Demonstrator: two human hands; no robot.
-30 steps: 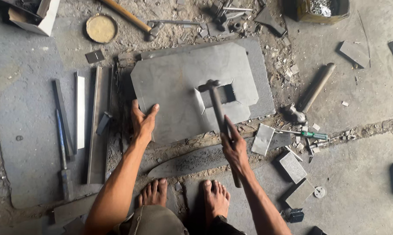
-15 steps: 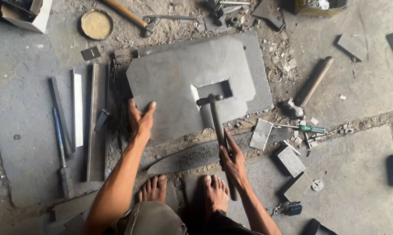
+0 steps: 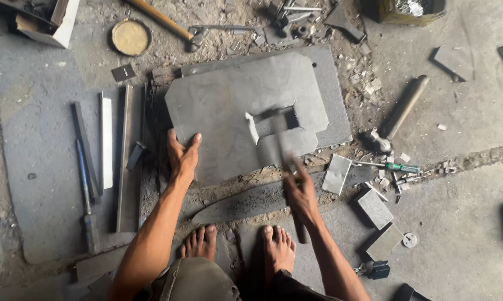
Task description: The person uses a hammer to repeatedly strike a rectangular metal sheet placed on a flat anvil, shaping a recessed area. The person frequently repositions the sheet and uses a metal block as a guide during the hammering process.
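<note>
A grey metal sheet (image 3: 229, 106) with cut corners and a rectangular hole lies on the concrete floor. My left hand (image 3: 182, 156) presses flat on its near left edge, fingers spread. My right hand (image 3: 300, 189) grips the handle of a hammer (image 3: 279, 134), which is blurred with motion. The hammer head is over the folded flap at the hole's near edge. My bare feet rest just below, on either side of a dark curved metal strip (image 3: 246, 203).
Flat bars and rods (image 3: 104, 145) lie at the left. A second hammer (image 3: 399, 114), a green-handled screwdriver (image 3: 393, 166) and small metal offcuts (image 3: 372, 208) sit at the right. A round tin lid (image 3: 130, 37), a wooden-handled tool (image 3: 162, 21) and a box (image 3: 45, 19) lie at the top.
The hammer has swung down onto the flap by the hole and is now blurred. My left hand has stayed on the sheet's edge.
</note>
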